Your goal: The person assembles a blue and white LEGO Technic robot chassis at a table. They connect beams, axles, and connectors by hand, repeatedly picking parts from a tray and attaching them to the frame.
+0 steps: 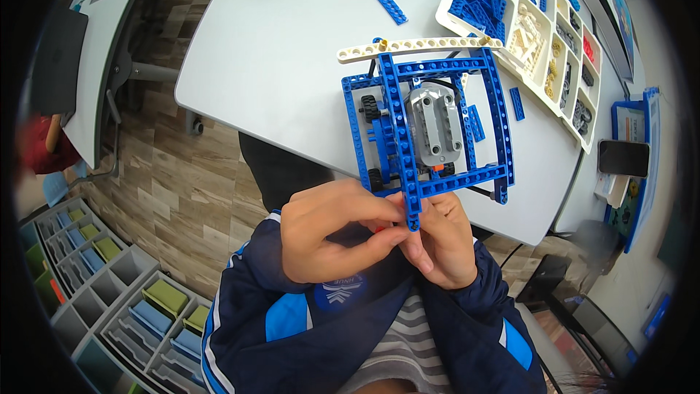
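Note:
A toy-brick model with an open frame of blue studded beams (397,124) reaches from the table's near edge toward me. Inside the frame sits a grey motor block (440,124), with small black wheels (370,108) to its left. A long white beam (415,47) with holes crosses the far end. My left hand (317,230) is closed in a pinch beside the near end of a blue beam, and a small red piece (380,229) shows between its fingers. My right hand (453,248) grips that same beam end from the right; its fingertips are partly behind the beam.
A white sorting tray (443,17) of blue, white, red and dark parts stands at the far right of the white table (292,44). Loose blue plates (388,5) lie around the model. A phone (623,158) lies farther right. Grey bins (135,266) stand lower left.

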Tool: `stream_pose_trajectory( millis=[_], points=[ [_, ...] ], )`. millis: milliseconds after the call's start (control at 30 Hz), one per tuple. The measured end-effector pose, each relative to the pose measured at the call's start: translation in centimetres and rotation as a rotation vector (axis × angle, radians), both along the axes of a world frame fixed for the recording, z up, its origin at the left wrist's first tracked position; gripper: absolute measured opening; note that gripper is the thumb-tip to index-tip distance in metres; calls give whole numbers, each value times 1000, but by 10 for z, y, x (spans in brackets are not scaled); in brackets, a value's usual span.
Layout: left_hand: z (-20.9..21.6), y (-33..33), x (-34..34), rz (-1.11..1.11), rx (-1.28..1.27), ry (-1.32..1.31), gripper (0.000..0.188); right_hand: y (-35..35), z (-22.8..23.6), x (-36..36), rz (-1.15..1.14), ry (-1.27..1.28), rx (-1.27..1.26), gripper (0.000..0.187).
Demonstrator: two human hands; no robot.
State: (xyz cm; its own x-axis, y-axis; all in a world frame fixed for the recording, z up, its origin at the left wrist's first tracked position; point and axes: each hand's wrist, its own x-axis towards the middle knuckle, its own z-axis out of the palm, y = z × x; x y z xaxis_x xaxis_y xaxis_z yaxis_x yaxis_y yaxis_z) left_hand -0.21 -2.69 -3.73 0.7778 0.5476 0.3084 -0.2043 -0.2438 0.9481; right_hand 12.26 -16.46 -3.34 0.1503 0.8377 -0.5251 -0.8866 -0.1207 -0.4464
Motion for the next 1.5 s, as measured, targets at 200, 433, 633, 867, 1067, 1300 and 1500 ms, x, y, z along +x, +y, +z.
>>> stream_pose_trajectory(
  millis=[200,433,633,867,1067,1300,1500],
  points=[
    [6,-2,-2,8,32,93,30,-1,2,0,-37,-95,36,24],
    [-1,-7,2,74,286,24,29,-8,17,1,-28,-297,59,25],
    [-4,-8,3,72,367,-28,29,-6,28,8,94,-388,-58,30],
    [-4,-7,3,79,383,-35,29,-3,30,10,114,-424,-63,31],
    [-2,-7,2,50,375,-20,27,-5,31,10,136,-471,-63,31],
    [-2,-10,3,94,344,-9,27,-5,26,7,90,-487,-19,28],
    [-2,-13,5,130,320,-19,25,-5,26,8,85,-475,-26,26]
  ],
)
